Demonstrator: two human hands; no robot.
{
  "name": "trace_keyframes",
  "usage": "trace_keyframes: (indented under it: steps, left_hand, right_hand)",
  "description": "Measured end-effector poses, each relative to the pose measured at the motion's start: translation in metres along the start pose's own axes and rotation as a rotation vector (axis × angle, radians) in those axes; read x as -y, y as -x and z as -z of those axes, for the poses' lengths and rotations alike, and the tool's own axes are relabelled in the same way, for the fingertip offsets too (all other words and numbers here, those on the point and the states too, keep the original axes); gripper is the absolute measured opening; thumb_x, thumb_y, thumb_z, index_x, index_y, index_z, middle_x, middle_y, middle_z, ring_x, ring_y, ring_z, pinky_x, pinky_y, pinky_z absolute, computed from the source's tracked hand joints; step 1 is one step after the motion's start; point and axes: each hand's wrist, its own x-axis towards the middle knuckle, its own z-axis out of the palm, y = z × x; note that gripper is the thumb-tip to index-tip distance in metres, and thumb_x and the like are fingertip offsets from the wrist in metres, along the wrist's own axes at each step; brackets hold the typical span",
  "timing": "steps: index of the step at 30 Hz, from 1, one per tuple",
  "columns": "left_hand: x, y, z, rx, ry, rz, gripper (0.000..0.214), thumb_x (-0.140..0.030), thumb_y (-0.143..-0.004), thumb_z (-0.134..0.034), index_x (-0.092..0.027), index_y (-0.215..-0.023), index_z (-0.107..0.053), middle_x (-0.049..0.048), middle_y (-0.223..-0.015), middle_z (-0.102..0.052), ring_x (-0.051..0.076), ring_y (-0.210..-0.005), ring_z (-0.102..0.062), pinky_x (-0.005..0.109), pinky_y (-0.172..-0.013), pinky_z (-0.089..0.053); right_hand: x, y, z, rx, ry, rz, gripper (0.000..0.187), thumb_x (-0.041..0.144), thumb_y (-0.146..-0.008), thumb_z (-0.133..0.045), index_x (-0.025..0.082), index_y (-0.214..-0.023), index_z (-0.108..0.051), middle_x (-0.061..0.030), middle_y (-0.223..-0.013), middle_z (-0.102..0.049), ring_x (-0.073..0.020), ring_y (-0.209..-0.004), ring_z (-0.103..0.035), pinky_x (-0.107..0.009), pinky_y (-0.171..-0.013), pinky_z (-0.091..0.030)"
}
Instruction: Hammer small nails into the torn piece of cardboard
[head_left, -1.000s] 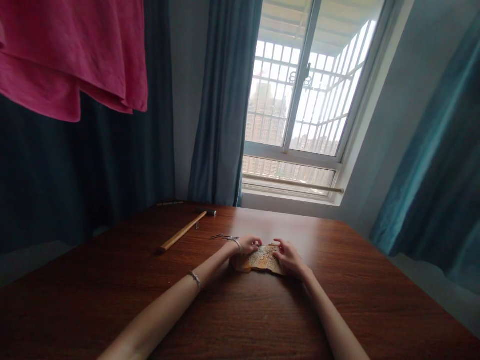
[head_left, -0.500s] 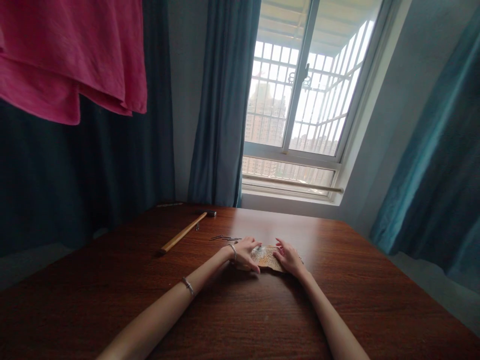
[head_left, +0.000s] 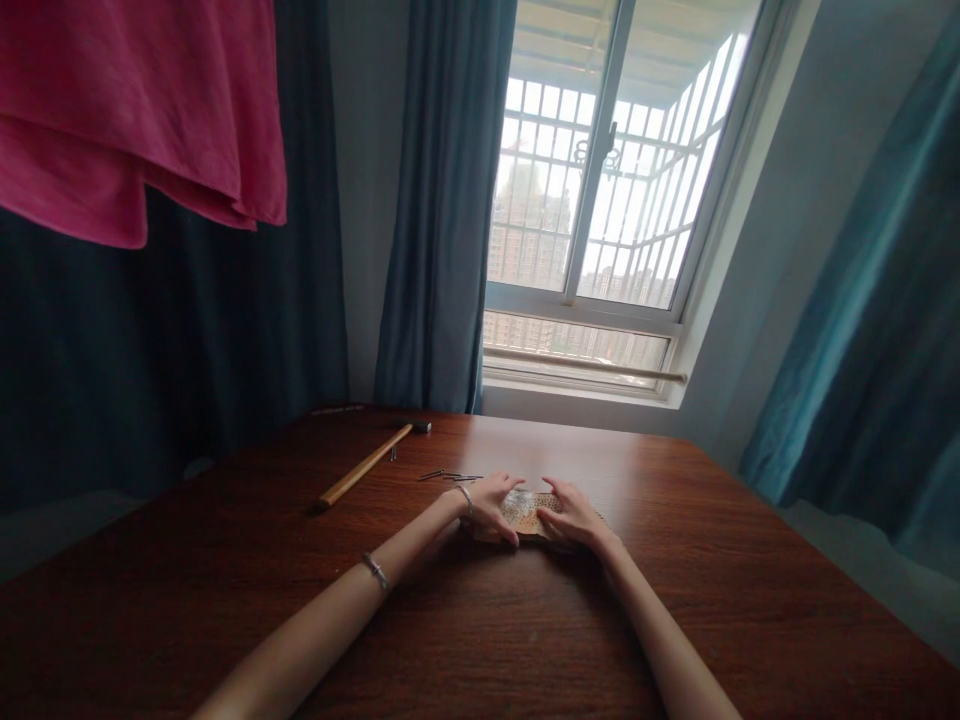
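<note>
A small, flat, light-brown board point(head_left: 526, 510) dotted with many dark holes or spots lies on the table between my hands. My left hand point(head_left: 493, 508) grips its left end, thumb along the near edge and fingers over the far side. Around the right end curls my right hand point(head_left: 574, 515), its thumb resting on the top face and its index finger raised a little. Both ends of the board are hidden under the hands. Just beyond my left hand lie several thin dark nails point(head_left: 444, 475).
A hammer with a wooden handle point(head_left: 367, 467) and a dark head point(head_left: 417, 426) lies at the back left of the brown table point(head_left: 525, 640). Small dark nails point(head_left: 394, 453) are beside its handle. A pink cloth point(head_left: 187, 110) hangs at the upper left; curtains and a barred window are behind.
My right hand has shifted slightly to the left along the board and covers more of it. The left hand stays nearly in place.
</note>
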Motion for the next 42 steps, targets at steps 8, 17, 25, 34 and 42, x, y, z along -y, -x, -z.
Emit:
trace_keyframes:
  steps: [8, 17, 25, 34, 42]
  left_hand:
    - [-0.002, 0.004, 0.005, 0.063, -0.015, 0.037, 0.102, -0.065, -0.036, -0.07, -0.023, -0.124, -0.041, 0.0082, -0.115, -0.045, 0.027, -0.107, -0.042, 0.031, -0.09, -0.034]
    - [0.009, -0.005, -0.002, 0.082, 0.201, 0.129, 0.057, -0.055, -0.064, -0.06, -0.018, -0.106, -0.052, 0.0036, -0.093, -0.057, 0.019, -0.084, -0.053, 0.024, -0.068, -0.04]
    - [0.021, -0.01, -0.016, -0.01, 0.273, 0.161, 0.044, -0.04, -0.067, -0.062, -0.019, -0.104, -0.054, -0.0008, -0.081, -0.059, 0.015, -0.075, -0.053, 0.022, -0.063, -0.04]
    - [0.004, -0.004, -0.007, -0.13, 0.022, 0.095, 0.05, -0.05, -0.062, -0.064, -0.021, -0.101, -0.054, 0.0068, -0.1, -0.052, 0.023, -0.096, -0.046, 0.031, -0.081, -0.037]
    - [0.004, 0.003, -0.006, 0.031, -0.01, 0.167, 0.074, -0.069, -0.049, -0.062, -0.027, -0.108, -0.046, 0.0043, -0.107, -0.047, 0.025, -0.103, -0.041, 0.033, -0.087, -0.031]
  right_hand:
    - [0.004, 0.001, 0.002, -0.003, 0.019, 0.003, 0.065, 0.047, -0.067, -0.058, 0.02, -0.124, -0.044, -0.0096, -0.108, -0.058, -0.0249, -0.1, -0.049, -0.037, -0.087, -0.033]
    - [0.005, 0.003, 0.001, -0.036, -0.006, 0.016, 0.071, 0.041, -0.069, -0.06, 0.02, -0.131, -0.033, -0.0064, -0.102, -0.059, -0.0197, -0.095, -0.053, -0.032, -0.085, -0.037]
    - [0.016, 0.013, 0.001, -0.031, 0.085, -0.018, 0.062, 0.045, -0.075, -0.051, 0.023, -0.131, -0.033, -0.0092, -0.118, -0.053, -0.0226, -0.111, -0.044, -0.038, -0.098, -0.024]
    - [0.017, 0.017, -0.011, 0.058, 0.223, -0.116, 0.068, 0.057, -0.081, -0.028, 0.018, -0.136, -0.024, -0.0133, -0.141, -0.028, -0.0301, -0.13, -0.016, -0.053, -0.1, -0.011]
    - [0.015, 0.019, -0.013, 0.1, 0.273, -0.15, 0.071, 0.062, -0.081, -0.017, 0.018, -0.136, -0.025, -0.0112, -0.144, -0.02, -0.0284, -0.132, -0.012, -0.054, -0.101, -0.008]
